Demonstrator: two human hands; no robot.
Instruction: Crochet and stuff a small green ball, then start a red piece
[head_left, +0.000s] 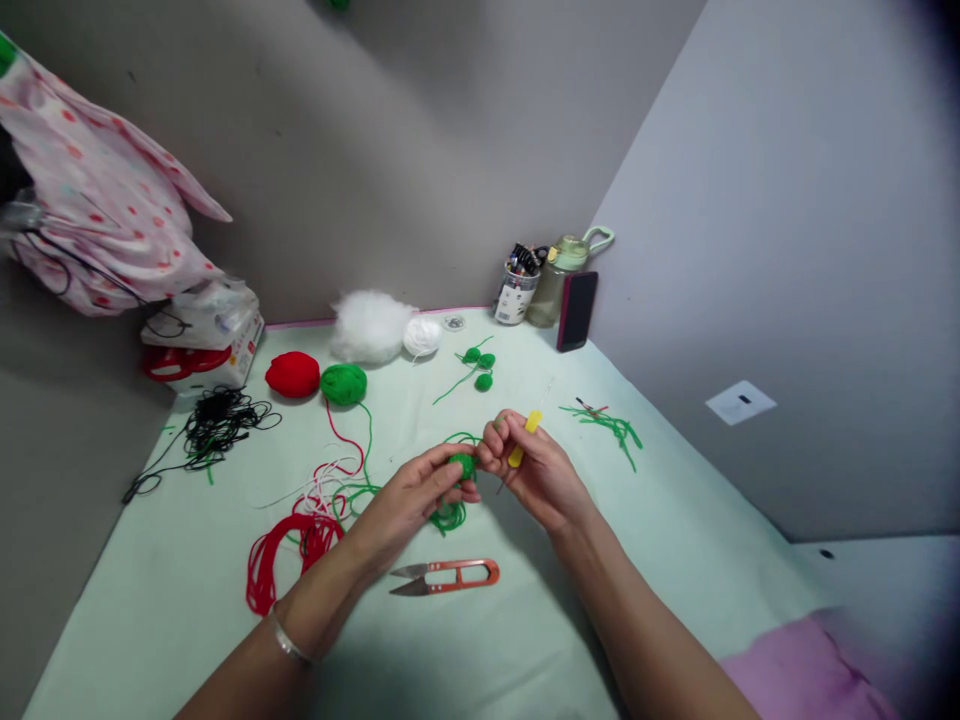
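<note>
Between the thumb and fingers of my left hand is a small green crocheted piece. My right hand is closed around a crochet hook with a yellow handle, its thin shaft pointing up and away. The fingertips of both hands meet close to the green piece, and I cannot tell where the working yarn runs there. Loose green yarn lies in loops under my left hand. Orange thread snips rest on the table just in front of my wrists.
Red and green yarn balls sit left of white stuffing and a white ball. Small green pieces lie beyond my hands. Red yarn and black yarn lie left; a phone leans by a bottle.
</note>
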